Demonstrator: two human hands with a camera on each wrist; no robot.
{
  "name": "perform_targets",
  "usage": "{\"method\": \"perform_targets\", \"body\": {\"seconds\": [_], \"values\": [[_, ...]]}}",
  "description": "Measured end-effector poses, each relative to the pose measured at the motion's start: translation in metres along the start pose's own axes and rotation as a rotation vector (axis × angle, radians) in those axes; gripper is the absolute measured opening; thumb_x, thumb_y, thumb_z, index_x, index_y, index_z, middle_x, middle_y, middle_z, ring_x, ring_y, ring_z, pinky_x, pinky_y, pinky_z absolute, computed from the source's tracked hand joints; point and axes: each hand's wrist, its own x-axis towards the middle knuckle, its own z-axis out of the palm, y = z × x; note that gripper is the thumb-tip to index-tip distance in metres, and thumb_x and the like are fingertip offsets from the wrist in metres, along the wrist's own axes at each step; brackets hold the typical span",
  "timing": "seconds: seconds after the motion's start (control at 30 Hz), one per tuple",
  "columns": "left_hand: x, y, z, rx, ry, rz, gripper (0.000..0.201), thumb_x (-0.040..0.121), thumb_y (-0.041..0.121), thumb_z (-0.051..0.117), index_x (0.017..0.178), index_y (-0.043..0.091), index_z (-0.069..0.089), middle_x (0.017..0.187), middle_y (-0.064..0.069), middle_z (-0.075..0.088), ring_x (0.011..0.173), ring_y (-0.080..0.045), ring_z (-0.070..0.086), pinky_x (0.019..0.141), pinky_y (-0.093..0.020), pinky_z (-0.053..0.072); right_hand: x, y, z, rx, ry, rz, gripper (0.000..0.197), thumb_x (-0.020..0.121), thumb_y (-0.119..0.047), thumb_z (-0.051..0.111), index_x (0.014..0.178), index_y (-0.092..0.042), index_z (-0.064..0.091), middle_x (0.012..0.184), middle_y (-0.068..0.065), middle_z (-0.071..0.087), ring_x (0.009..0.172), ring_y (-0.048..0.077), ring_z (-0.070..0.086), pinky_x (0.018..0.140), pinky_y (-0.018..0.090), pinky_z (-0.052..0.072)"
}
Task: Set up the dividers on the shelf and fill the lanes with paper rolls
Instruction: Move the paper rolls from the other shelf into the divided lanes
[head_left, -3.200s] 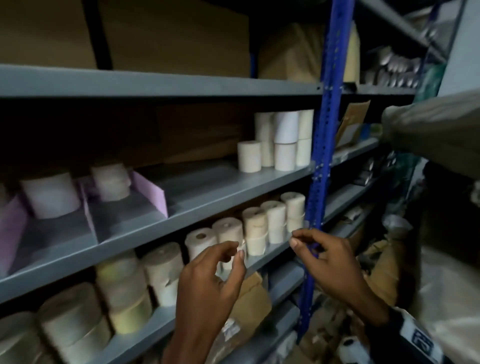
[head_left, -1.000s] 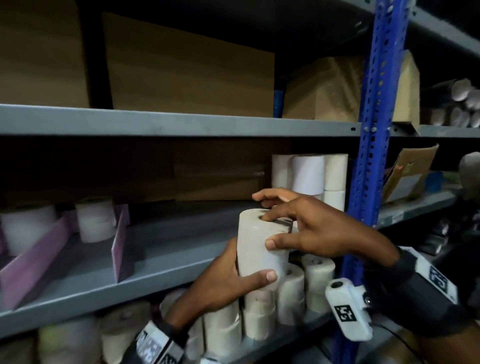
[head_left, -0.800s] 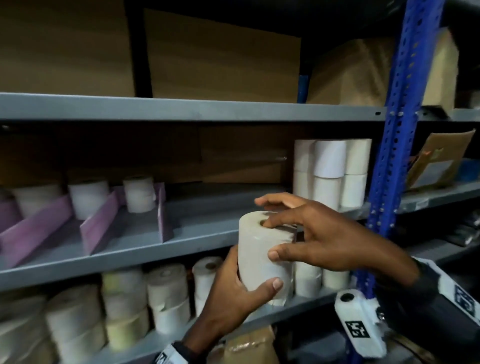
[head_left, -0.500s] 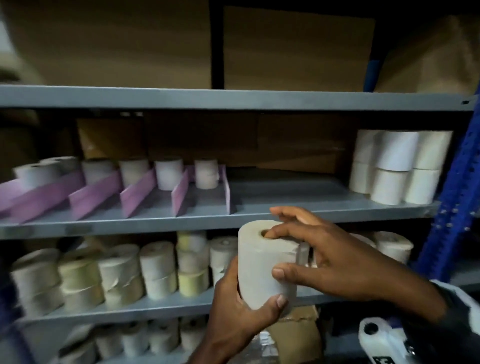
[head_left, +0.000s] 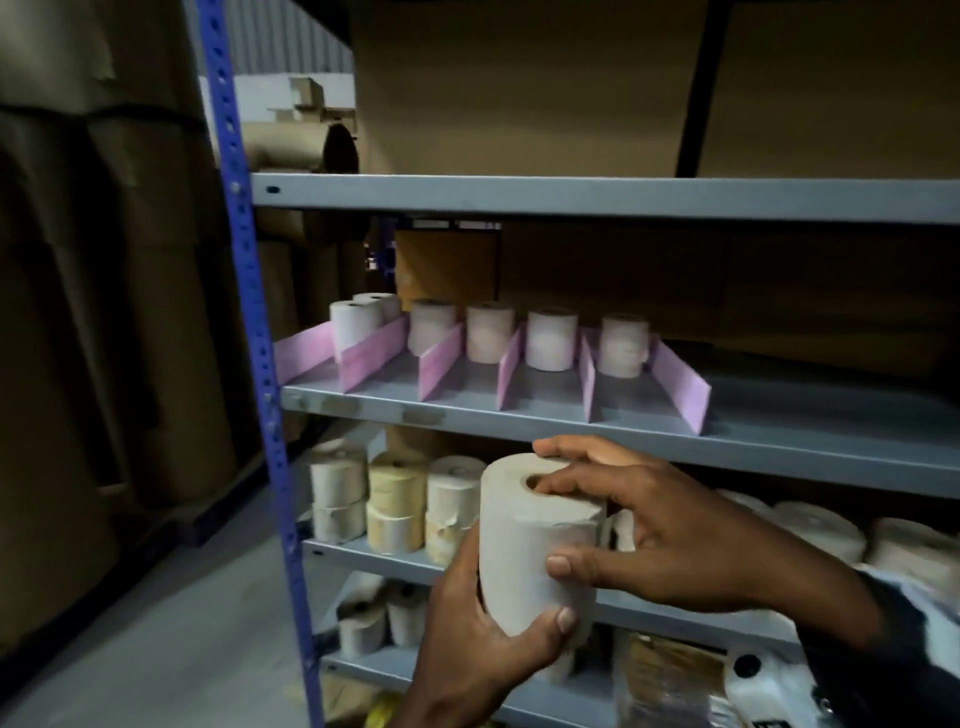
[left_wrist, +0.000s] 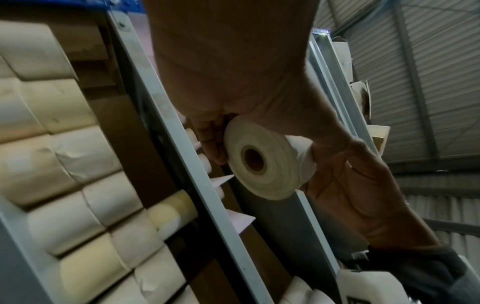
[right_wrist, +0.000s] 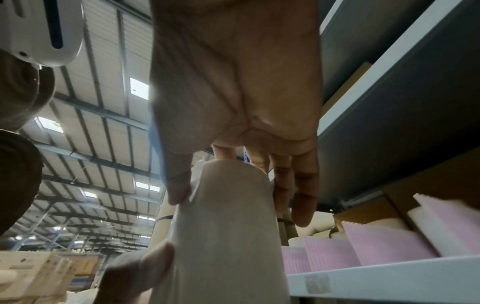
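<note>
Both hands hold one upright grey-white paper roll (head_left: 530, 545) in front of the shelving, below the middle shelf (head_left: 779, 441). My left hand (head_left: 488, 639) grips the roll from below, its thumb across the front. My right hand (head_left: 623, 525) grips the top, with fingers on the upper end by the core hole and the thumb on the side. The left wrist view shows the roll's end (left_wrist: 262, 164) between both hands. Several pink dividers (head_left: 439, 364) stand on the middle shelf. Each lane has a roll (head_left: 550, 340) at its back.
A blue upright (head_left: 249, 364) bounds the shelving on the left, with big brown rolls (head_left: 104, 312) beyond it. Stacked rolls (head_left: 395, 499) fill the shelf below. Cardboard boxes (head_left: 519, 88) sit on the top shelf. The middle shelf is bare right of the last divider (head_left: 680, 387).
Both hands went from fiddling near the lower shelf to holding a roll. Over the last second the view swung left along the shelving, and the divider lanes now sit above the roll.
</note>
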Motion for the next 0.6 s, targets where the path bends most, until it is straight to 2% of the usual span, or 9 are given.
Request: {"method": "perform_targets", "body": {"seconds": [0.13,0.23,0.3,0.4,0.43,0.47,0.53,0.57,0.6], "values": [[0.002,-0.006,-0.062,0.034,0.024,0.000,0.086,0.076,0.049,0.086,0.149,0.031,0.044,0.136,0.006,0.065,0.120,-0.015,0.066,0.088,-0.026,0.057,0.046,-0.027,0.031,0.046,0.025,-0.062,0.059,0.081,-0.063,0.066,0.133,-0.038,0.057,0.147,-0.036,0.028,0.135,-0.016,0.027,0.105,0.010,0.032],[0.006,-0.011,-0.103,0.052,0.053,0.018,0.083,0.077,0.050,0.085,0.148,0.034,0.045,0.135,0.007,0.065,0.119,-0.014,0.066,0.087,-0.025,0.057,0.079,-0.044,0.054,0.066,0.063,-0.079,0.057,0.082,-0.058,0.068,0.132,-0.031,0.060,0.147,-0.032,0.031,0.135,-0.013,0.032,0.106,0.009,0.034],[0.010,-0.013,-0.126,0.108,0.076,0.034,0.083,0.077,0.052,0.083,0.149,0.035,0.044,0.137,0.009,0.064,0.120,-0.013,0.065,0.089,-0.032,0.058,0.101,-0.053,0.067,0.064,0.096,-0.065,0.055,0.082,-0.056,0.069,0.130,-0.030,0.062,0.146,-0.031,0.034,0.134,-0.011,0.035,0.106,0.014,0.037],[0.014,-0.012,-0.147,0.294,0.176,0.091,0.079,0.078,0.052,0.077,0.148,0.037,0.043,0.139,0.015,0.061,0.121,-0.009,0.063,0.090,-0.034,0.058,0.129,-0.062,0.076,0.073,0.151,-0.033,0.056,0.080,-0.054,0.072,0.128,-0.026,0.065,0.143,-0.025,0.039,0.132,-0.007,0.040,0.107,0.026,0.042],[0.017,-0.012,-0.154,0.373,0.225,0.119,0.078,0.078,0.051,0.074,0.148,0.033,0.045,0.142,0.013,0.058,0.124,-0.011,0.061,0.095,-0.031,0.056,0.140,-0.064,0.079,0.064,0.168,-0.016,0.057,0.080,-0.054,0.072,0.127,-0.024,0.065,0.142,-0.023,0.041,0.131,-0.005,0.042,0.107,0.030,0.043],[0.019,-0.011,-0.158,0.451,0.267,0.155,0.076,0.079,0.049,0.070,0.148,0.026,0.046,0.148,0.008,0.053,0.132,-0.014,0.055,0.102,-0.024,0.050,0.150,-0.066,0.080,0.052,0.183,0.002,0.057,0.079,-0.054,0.072,0.127,-0.024,0.065,0.141,-0.021,0.042,0.130,-0.004,0.044,0.107,0.035,0.043],[0.023,-0.009,-0.164,0.584,0.293,0.231,0.074,0.081,0.042,0.064,0.148,0.015,0.046,0.156,-0.004,0.044,0.145,-0.017,0.041,0.109,-0.007,0.032,0.170,-0.068,0.082,0.023,0.202,0.040,0.057,0.078,-0.056,0.071,0.126,-0.026,0.066,0.140,-0.022,0.042,0.128,0.000,0.046,0.106,0.042,0.042],[0.025,-0.009,-0.166,0.643,0.280,0.264,0.074,0.081,0.039,0.063,0.148,0.013,0.045,0.158,-0.008,0.040,0.147,-0.019,0.037,0.111,-0.007,0.028,0.181,-0.068,0.081,0.005,0.204,0.058,0.057,0.078,-0.058,0.070,0.126,-0.027,0.066,0.140,-0.022,0.042,0.128,0.002,0.046,0.105,0.045,0.041],[0.029,-0.010,-0.169,0.696,0.257,0.296,0.074,0.081,0.038,0.063,0.148,0.012,0.046,0.158,-0.012,0.038,0.147,-0.023,0.037,0.113,-0.013,0.028,0.192,-0.067,0.081,-0.019,0.204,0.074,0.058,0.077,-0.060,0.068,0.126,-0.028,0.065,0.141,-0.023,0.041,0.128,0.003,0.046,0.105,0.046,0.040]]}}
